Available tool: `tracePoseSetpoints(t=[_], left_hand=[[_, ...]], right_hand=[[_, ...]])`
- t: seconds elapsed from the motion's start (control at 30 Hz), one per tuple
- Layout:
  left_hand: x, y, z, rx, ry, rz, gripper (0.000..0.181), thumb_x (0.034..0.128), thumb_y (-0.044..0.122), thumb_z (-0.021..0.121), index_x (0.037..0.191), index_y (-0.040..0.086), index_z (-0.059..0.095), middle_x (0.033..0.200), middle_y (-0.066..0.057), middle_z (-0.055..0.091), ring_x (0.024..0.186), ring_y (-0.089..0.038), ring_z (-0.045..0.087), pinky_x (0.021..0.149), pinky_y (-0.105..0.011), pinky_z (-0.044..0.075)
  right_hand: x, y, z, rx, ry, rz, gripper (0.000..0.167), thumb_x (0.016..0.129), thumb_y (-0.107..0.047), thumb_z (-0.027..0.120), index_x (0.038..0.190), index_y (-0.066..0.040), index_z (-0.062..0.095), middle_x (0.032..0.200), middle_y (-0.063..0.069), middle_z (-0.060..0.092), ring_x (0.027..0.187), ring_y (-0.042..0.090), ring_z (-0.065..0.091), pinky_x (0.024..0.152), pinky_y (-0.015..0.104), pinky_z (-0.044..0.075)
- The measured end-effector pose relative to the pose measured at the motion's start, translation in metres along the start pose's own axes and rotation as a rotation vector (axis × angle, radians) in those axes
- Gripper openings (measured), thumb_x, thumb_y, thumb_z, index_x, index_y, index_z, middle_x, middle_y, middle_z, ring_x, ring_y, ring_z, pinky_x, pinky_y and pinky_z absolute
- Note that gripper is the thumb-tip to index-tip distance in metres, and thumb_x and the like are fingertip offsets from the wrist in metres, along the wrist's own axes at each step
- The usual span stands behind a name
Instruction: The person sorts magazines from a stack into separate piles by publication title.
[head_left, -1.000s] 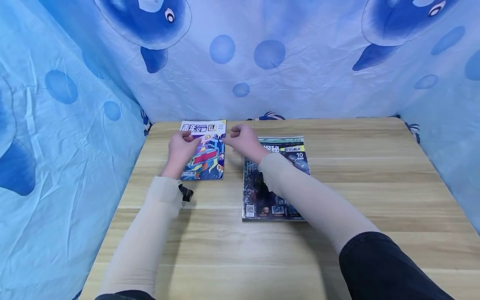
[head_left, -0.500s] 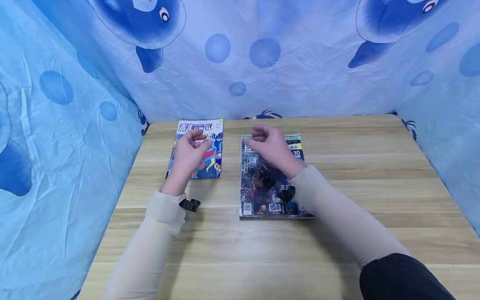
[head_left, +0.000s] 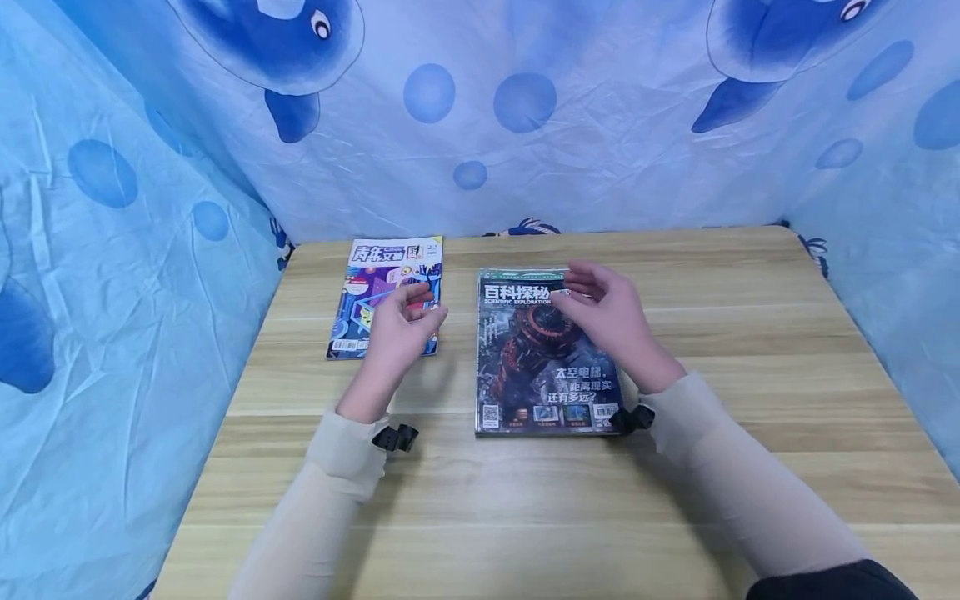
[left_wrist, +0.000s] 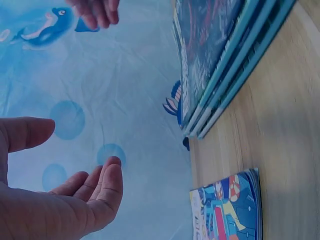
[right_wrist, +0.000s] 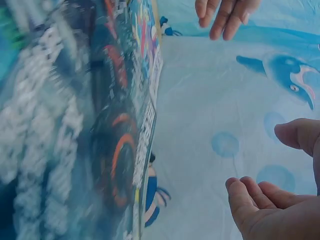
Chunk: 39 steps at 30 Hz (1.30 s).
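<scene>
My left hand (head_left: 399, 337) hovers over the lower right part of a small colourful magazine (head_left: 371, 287), its fingers relaxed and holding nothing. Above the right side of a larger dark magazine (head_left: 525, 358) hangs my right hand (head_left: 615, 321), thumb and fingers apart, with nothing between them. In the left wrist view the dark magazine lies on top of a stack (left_wrist: 235, 65) showing several spines, and the small magazine (left_wrist: 225, 207) lies apart from it. The right wrist view shows the dark cover (right_wrist: 75, 130) close up, beside the open right hand (right_wrist: 275, 200).
The wooden table (head_left: 750, 333) extends right of the stack and toward the front. Blue curtains (head_left: 637, 167) with whales and dots hang along its back and both sides. A black strap piece (head_left: 396, 437) sits at the left wrist, another (head_left: 632, 419) at the right.
Both hands have drawn back from the small magazine. The right hand has moved right across the dark magazine, and the left hand slightly right and nearer the body. More of both covers shows.
</scene>
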<state>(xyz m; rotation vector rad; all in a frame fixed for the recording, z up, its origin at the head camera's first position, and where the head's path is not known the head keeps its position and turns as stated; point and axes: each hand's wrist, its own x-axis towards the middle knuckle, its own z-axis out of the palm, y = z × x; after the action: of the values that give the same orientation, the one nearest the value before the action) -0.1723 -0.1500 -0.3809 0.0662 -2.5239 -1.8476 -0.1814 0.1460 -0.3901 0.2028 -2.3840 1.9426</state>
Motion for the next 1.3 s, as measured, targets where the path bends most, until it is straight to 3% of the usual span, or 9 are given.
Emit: tracePoseSetpoints(t=[0.33, 0.7, 0.97, 1.3], left_hand=[[-0.011, 0.001, 0.003, -0.013, -0.009, -0.033, 0.052, 0.0947, 0.011, 0.072, 0.141, -0.002, 0.053, 0.129, -0.013, 0.061, 0.107, -0.029, 0.063, 0.081, -0.034, 0.056], [-0.020, -0.011, 0.009, 0.009, -0.027, -0.060, 0.052, 0.0929, 0.007, 0.073, 0.140, -0.002, 0.054, 0.130, -0.015, 0.061, 0.107, -0.028, 0.062, 0.087, -0.035, 0.054], [-0.016, -0.017, 0.026, -0.026, -0.073, -0.049, 0.048, 0.0923, 0.004, 0.073, 0.137, -0.005, 0.057, 0.127, -0.019, 0.063, 0.104, -0.033, 0.065, 0.083, -0.034, 0.055], [-0.010, -0.023, 0.032, -0.004, -0.072, -0.076, 0.049, 0.0929, 0.007, 0.073, 0.137, -0.004, 0.056, 0.131, -0.021, 0.061, 0.098, -0.028, 0.062, 0.078, -0.034, 0.055]], right_hand=[[-0.032, 0.014, -0.035, 0.019, 0.070, 0.011, 0.058, 0.091, -0.010, 0.078, 0.141, 0.006, 0.053, 0.131, 0.020, 0.060, 0.124, 0.036, 0.056, 0.099, 0.030, 0.048], [-0.052, 0.028, -0.043, -0.010, 0.067, 0.084, 0.061, 0.092, -0.014, 0.078, 0.143, 0.007, 0.049, 0.134, 0.025, 0.058, 0.124, 0.034, 0.057, 0.097, 0.023, 0.047], [-0.062, 0.037, -0.050, -0.087, 0.093, 0.117, 0.059, 0.093, -0.018, 0.078, 0.140, 0.007, 0.052, 0.130, 0.024, 0.061, 0.118, 0.031, 0.060, 0.092, 0.019, 0.049], [-0.067, 0.040, -0.054, -0.151, 0.076, 0.174, 0.058, 0.094, -0.022, 0.076, 0.140, 0.006, 0.053, 0.131, 0.022, 0.061, 0.118, 0.030, 0.061, 0.090, 0.016, 0.049]])
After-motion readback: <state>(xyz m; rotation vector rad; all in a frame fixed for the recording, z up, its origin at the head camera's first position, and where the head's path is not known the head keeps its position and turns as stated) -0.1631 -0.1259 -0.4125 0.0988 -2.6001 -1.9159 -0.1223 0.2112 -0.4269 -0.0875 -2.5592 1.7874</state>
